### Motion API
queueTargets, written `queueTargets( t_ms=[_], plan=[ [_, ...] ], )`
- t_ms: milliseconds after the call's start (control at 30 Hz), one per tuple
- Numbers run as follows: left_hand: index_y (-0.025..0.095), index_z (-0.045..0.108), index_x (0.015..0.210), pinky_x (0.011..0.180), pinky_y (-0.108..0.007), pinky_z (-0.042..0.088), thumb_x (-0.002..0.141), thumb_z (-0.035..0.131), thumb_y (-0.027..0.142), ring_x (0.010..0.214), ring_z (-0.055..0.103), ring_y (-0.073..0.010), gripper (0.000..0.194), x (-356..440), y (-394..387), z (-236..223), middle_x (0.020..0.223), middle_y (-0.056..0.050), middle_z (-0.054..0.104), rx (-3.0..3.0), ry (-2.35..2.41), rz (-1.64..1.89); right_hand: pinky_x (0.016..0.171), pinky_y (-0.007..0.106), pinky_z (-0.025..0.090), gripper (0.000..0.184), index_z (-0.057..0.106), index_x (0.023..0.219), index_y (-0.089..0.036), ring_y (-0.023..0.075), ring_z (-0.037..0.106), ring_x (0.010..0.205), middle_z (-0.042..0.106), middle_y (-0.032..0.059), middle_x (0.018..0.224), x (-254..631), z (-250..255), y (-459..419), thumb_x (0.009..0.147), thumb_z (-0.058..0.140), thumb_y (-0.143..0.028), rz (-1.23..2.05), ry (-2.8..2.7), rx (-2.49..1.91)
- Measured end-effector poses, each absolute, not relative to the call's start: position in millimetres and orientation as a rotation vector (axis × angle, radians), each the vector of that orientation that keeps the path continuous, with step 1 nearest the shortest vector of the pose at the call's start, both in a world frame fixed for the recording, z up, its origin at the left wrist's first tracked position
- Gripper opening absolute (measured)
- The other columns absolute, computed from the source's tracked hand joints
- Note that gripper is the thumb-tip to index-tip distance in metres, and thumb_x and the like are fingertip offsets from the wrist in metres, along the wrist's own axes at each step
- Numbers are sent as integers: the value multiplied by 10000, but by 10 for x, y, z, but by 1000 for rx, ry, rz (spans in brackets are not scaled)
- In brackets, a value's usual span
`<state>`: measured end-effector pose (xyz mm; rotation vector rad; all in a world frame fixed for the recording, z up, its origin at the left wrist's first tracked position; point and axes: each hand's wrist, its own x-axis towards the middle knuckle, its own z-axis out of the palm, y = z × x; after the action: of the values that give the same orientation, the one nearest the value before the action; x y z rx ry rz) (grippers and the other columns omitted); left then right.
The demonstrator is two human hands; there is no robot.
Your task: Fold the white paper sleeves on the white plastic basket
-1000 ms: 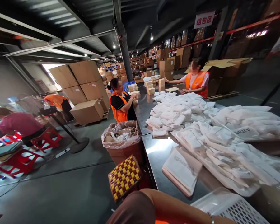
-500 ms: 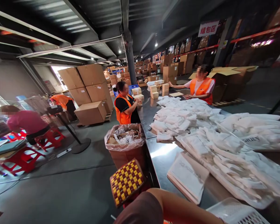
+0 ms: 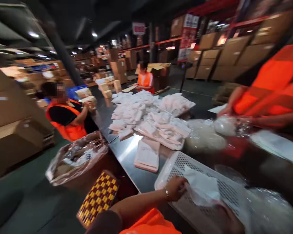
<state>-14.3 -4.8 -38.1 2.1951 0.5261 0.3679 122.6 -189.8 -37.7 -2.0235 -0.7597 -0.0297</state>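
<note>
- One long steel table (image 3: 127,152) carries everything; white bag piles (image 3: 146,117) lie far up it from the basket.
- Basket (image 3: 205,182), white, perforated, at the table's near end.
- Cloth (image 3: 202,188) inside the basket, just right of the fingers, long axis blurred.
- Left hand (image 3: 175,188) at the basket rim, fingers pinching the cloth's edge.
- Right hand out of view.

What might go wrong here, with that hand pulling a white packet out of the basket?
The left hand grips a white packet in the white basket, which sits near the steel table's edge; a tug might shift it off. The flat bag stack nearby could get knocked. The view is blurred, so the grip is uncertain.
</note>
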Motion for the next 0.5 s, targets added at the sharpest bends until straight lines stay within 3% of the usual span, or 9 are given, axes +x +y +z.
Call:
queueTargets(
  t_ms=[100, 267, 500],
  plan=[
    [208, 585, 891, 831, -336, 492, 872, 464, 209, 879, 613, -208, 123, -149, -130, -413, 922, -77, 687, 2094, 622, 431, 604, 368, 523, 794, 664, 713, -211, 266, 661, 681, 706, 121, 723, 1094, -354, -1974, 748, 328, -930, -61, -518, -2021],
    [227, 490, 772, 652, -304, 407, 989, 309, 312, 669, 564, -187, 295, -32, -211, -415, 707, -41, 602, 1986, 842, 488, 548, 346, 437, 709, 551, 636, -237, 239, 574, 558, 634, 111, 597, 1043, -351, -1796, 817, 244, -850, -190, -325, -2092],
    [215, 542, 803, 606, -289, 339, 1005, 338, 239, 668, 610, -190, 289, 43, -84, -357, 714, -46, 645, 2033, 990, 467, 576, 346, 389, 768, 671, 819, -164, 275, 613, 613, 701, 182, 758, 1196, -532, -1658, 841, 242, -801, -232, -329, -2176]
  ],
)
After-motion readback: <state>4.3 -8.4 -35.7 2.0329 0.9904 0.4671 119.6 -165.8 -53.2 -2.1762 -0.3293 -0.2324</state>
